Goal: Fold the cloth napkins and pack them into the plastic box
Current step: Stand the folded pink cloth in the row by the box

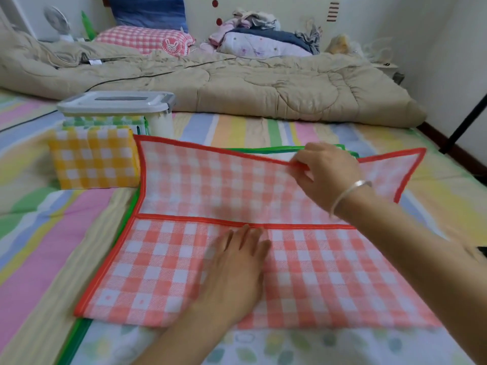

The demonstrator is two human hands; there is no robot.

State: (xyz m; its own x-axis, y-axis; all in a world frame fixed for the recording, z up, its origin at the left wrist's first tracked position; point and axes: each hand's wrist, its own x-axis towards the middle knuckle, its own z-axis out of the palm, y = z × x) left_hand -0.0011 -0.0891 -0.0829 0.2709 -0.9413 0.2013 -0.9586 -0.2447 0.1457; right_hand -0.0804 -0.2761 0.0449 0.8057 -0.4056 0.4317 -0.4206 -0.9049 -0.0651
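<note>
A red-and-white checked napkin [184, 185] with a red border lies spread on the bed, its near part folded up over itself. My left hand [234, 270] presses flat on the folded near part. My right hand [324, 175] pinches the napkin's far red edge and lifts it. A green-bordered napkin [263, 151] lies underneath, showing at the far and left edges. A folded yellow checked napkin [95, 159] sits at the left, in front of a folded green checked one [105, 121]. The plastic box [118, 106], lid on, stands behind them.
A beige quilt [237, 83] is bunched across the far side of the bed. Pillows and a pile of clothes [253, 30] lie against the wall. The striped bedsheet [39, 206] stretches to the left. A dark stand leg [463, 127] crosses the right edge.
</note>
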